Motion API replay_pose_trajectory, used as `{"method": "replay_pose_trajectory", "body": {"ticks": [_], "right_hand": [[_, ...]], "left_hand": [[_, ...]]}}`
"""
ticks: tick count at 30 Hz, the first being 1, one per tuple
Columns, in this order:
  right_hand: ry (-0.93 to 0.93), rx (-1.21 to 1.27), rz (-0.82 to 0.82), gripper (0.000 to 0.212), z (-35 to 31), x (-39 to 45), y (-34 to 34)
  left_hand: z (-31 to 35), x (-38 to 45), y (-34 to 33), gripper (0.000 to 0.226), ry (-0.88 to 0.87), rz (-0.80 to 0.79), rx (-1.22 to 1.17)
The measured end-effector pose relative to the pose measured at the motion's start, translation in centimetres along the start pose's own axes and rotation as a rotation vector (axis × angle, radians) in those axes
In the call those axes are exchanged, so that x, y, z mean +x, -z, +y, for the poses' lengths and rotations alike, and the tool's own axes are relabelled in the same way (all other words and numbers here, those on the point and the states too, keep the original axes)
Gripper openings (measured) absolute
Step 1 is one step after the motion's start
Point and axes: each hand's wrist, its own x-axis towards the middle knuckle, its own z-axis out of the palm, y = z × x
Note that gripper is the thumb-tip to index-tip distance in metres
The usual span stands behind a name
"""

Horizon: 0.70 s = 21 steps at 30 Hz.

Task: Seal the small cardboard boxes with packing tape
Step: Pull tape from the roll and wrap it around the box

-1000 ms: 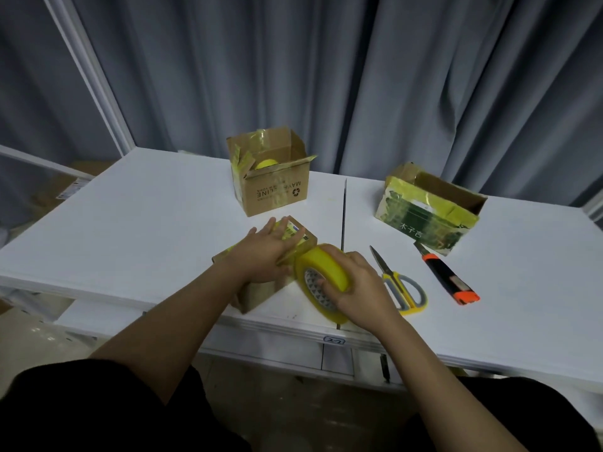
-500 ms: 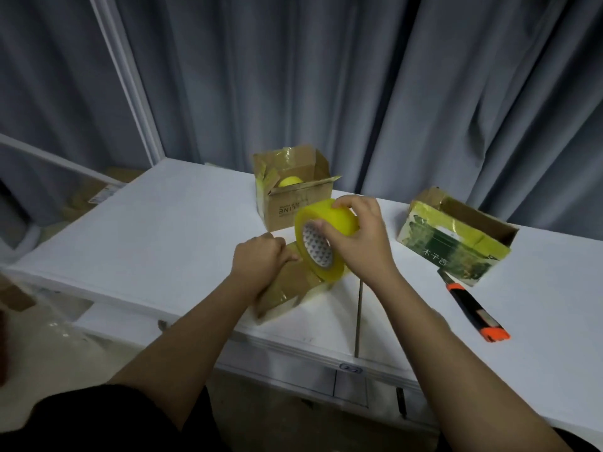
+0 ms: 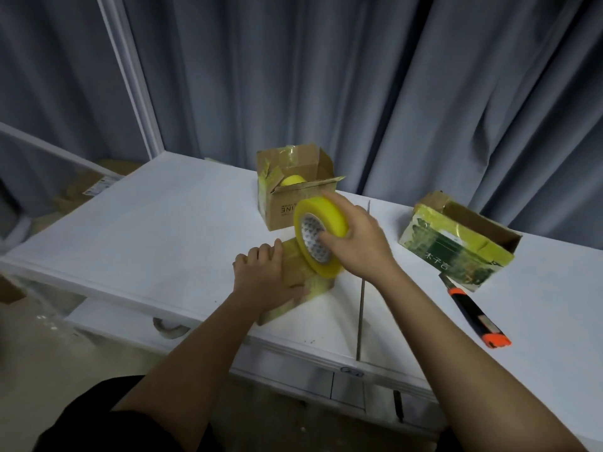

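A small cardboard box (image 3: 295, 290) lies near the front edge of the white table (image 3: 156, 243). My left hand (image 3: 264, 277) rests on top of it, fingers curled over its far side. My right hand (image 3: 357, 247) grips a yellow roll of packing tape (image 3: 318, 238) just above the box's right end, and a strip of tape runs from the roll down onto the box. An open brown box (image 3: 293, 190) with a yellow thing inside stands behind. A green printed box (image 3: 456, 246) lies open at the right.
An orange and black utility knife (image 3: 473, 313) lies on the table right of my right arm. A seam (image 3: 362, 288) splits the two table tops. Grey curtains hang behind. Cardboard lies on the floor at the far left (image 3: 81, 194).
My right hand lifted the tape roll from the front side of the box up and over its top, then lowered it a little. The left hand's fingers curled over the box. The scissors went out of view.
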Motion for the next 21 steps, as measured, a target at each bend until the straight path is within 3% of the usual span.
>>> {"method": "replay_pose_trajectory", "body": {"ticks": [3, 9, 18, 21], "right_hand": [[-0.028, 0.022, 0.037, 0.058, 0.6, -2.7, 2.4], [-0.116, -0.036, -0.149, 0.06, 3.5, -7.6, 1.3], [-0.103, -0.044, -0.141, 0.06, 5.0, -7.6, 0.1], [-0.089, -0.045, -0.14, 0.06, 5.4, -7.8, 0.1]], "left_hand": [[0.1, 0.0, 0.2, 0.111, 0.014, -0.017, 0.004], [0.2, 0.4, 0.5, 0.116, 0.011, -0.123, -0.047], [0.3, 0.6, 1.8, 0.117, -0.033, -0.182, -0.018], [0.9, 1.0, 2.6, 0.107, -0.101, -0.286, -0.018]]}}
